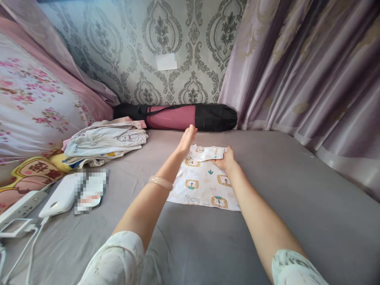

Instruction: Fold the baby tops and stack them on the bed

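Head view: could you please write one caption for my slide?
Printed cloth on a grey sheet, far end folded over, right hand holding the fold, left hand opposite.

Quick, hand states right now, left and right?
Left hand: open and extended, at the white printed cloth; whether it touches can't be told.
Right hand: closed, holding the cloth's folded-over strip at its right end.

Patterned wallpaper (162, 33) and purple curtains (314, 75) frame a gray-sheeted bed (297, 186) in a home bedroom. Piled clothes (103, 139) sit near its far left corner, a long bag (172, 117) along its far edge.
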`<state>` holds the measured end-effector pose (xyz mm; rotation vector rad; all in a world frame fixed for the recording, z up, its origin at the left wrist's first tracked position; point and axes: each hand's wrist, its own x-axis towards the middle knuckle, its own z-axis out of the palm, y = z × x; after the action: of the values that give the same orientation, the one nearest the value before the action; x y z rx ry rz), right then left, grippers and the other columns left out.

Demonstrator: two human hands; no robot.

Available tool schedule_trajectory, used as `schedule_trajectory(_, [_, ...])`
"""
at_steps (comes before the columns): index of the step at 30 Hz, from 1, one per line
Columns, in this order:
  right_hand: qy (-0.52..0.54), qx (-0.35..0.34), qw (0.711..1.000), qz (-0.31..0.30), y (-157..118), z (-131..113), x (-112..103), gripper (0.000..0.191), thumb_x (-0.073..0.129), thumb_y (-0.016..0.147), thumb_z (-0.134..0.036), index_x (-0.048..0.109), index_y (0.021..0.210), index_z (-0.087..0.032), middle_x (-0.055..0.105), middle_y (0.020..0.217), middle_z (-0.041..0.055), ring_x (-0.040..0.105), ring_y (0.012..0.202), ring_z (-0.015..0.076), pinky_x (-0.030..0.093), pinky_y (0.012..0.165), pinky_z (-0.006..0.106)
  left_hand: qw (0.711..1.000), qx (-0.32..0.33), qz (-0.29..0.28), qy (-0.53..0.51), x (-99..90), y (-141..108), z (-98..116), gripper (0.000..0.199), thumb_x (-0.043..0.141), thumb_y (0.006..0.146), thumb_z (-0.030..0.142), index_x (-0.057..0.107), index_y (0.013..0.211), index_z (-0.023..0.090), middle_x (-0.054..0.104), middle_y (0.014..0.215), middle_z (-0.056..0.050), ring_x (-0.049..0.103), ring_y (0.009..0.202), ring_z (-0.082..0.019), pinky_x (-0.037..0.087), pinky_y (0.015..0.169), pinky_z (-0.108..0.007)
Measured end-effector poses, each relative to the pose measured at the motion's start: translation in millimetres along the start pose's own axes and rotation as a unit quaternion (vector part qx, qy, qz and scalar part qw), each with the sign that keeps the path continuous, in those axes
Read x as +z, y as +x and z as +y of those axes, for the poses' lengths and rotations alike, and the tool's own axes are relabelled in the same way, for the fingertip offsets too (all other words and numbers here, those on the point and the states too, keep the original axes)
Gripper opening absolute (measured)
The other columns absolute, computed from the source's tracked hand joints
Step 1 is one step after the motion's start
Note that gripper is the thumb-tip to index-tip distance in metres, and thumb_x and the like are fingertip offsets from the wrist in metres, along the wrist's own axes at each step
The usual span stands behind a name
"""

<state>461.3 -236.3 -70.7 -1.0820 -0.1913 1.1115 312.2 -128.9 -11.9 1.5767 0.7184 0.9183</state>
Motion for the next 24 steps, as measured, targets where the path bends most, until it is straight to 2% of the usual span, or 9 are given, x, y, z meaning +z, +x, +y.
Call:
schedule_trajectory(2, [-0.028,-0.003,0.999,-0.019,0,-2,-5,0.058,0.02,0.098,-0.055,0.055,0.122,-0.015,0.07,0.104,0.0151,0.064,0.103,0.0294,0.052,0.084,0.05,1.0,0.0,0.018,-0.025,-19.2,3,-8,0.043,0.03,0.099,0.046,0.053,0.122,0.018,0.06,0.131,-0.014,0.058,0.121,-0.018,0.045,0.099,-0.034])
schedule_trajectory(4, [-0.059,-0.008,0.998,-0.027,0,-4,-6,0.046,0.033,0.097,-0.051,0.059,0.113,-0.016,0.07,0.101,0.0142,0.065,0.101,0.0289,0.053,0.083,0.049,0.998,-0.017,0.063,0.009,-37.6,7,-18,0.034,0.039,0.095,0.033,0.053,0.121,0.016,0.063,0.126,-0.015,0.061,0.117,-0.019,0.045,0.1,-0.036])
schedule_trajectory(6, [-0.086,-0.014,0.996,-0.013,1,-5,-4,0.025,0.047,0.094,-0.038,0.061,0.1,-0.018,0.071,0.097,0.0119,0.067,0.095,0.0263,0.056,0.08,0.046,0.993,-0.03,0.092,0.071,-51.4,9,-32,0.034,0.043,0.088,0.021,0.054,0.12,0.014,0.067,0.119,-0.014,0.062,0.113,-0.02,0.045,0.1,-0.037])
schedule_trajectory(8, [-0.082,-0.018,0.996,0.019,3,-6,-1,0.005,0.057,0.087,-0.017,0.061,0.089,-0.016,0.071,0.09,0.0105,0.069,0.088,0.0238,0.058,0.078,0.042,0.987,-0.03,0.093,0.125,-59.2,8,-46,0.04,0.044,0.082,0.014,0.056,0.12,0.014,0.068,0.115,-0.013,0.062,0.112,-0.02,0.045,0.099,-0.037])
schedule_trajectory(10, [-0.061,-0.024,0.997,0.043,3,-9,1,0.017,0.057,0.078,0.001,0.06,0.084,-0.014,0.071,0.083,0.0089,0.07,0.082,0.0222,0.059,0.077,0.039,0.982,-0.023,0.072,0.176,-61.3,7,-59,0.045,0.044,0.078,0.009,0.056,0.121,0.013,0.069,0.115,-0.013,0.062,0.112,-0.02,0.045,0.099,-0.035])
schedule_trajectory(13, [-0.055,-0.042,0.996,0.053,1,-14,2,0.029,0.053,0.071,0.011,0.061,0.085,-0.013,0.071,0.077,0.0066,0.071,0.077,0.0209,0.06,0.076,0.037,0.965,-0.016,0.021,0.262,-57.2,3,-73,0.05,0.045,0.077,0.008,0.056,0.125,0.014,0.066,0.121,-0.013,0.06,0.115,-0.021,0.045,0.1,-0.034])
schedule_trajectory(18, [-0.094,-0.082,0.991,0.055,-5,-21,-1,0.029,0.053,0.072,0.01,0.061,0.086,-0.014,0.071,0.073,0.0039,0.071,0.073,0.0195,0.06,0.075,0.036,0.906,-0.011,-0.057,0.419,-48.3,-7,-83,0.055,0.047,0.082,0.015,0.048,0.137,0.02,0.057,0.136,-0.011,0.052,0.126,-0.026,0.039,0.106,-0.042])
schedule_trajectory(21, [-0.146,-0.101,0.983,0.054,-3,-20,-8,0.033,0.057,0.071,0.007,0.062,0.094,-0.015,0.073,0.08,0.0043,0.072,0.077,0.0198,0.059,0.076,0.035,0.869,-0.014,-0.062,0.491,-46.5,-15,-89,0.054,0.041,0.087,0.017,0.047,0.139,0.025,0.05,0.145,-0.009,0.038,0.138,-0.029,0.03,0.112,-0.05])
schedule_trajectory(24, [-0.225,-0.126,0.963,0.074,2,-17,-20,0.049,0.06,0.071,0.002,0.059,0.116,-0.017,0.073,0.1,0.0069,0.071,0.089,0.0207,0.058,0.083,0.037,0.851,-0.037,-0.049,0.522,-45.5,-19,-94,0.055,0.037,0.089,0.022,0.044,0.143,0.026,0.043,0.15,-0.008,0.028,0.144,-0.032,0.023,0.115,-0.054])
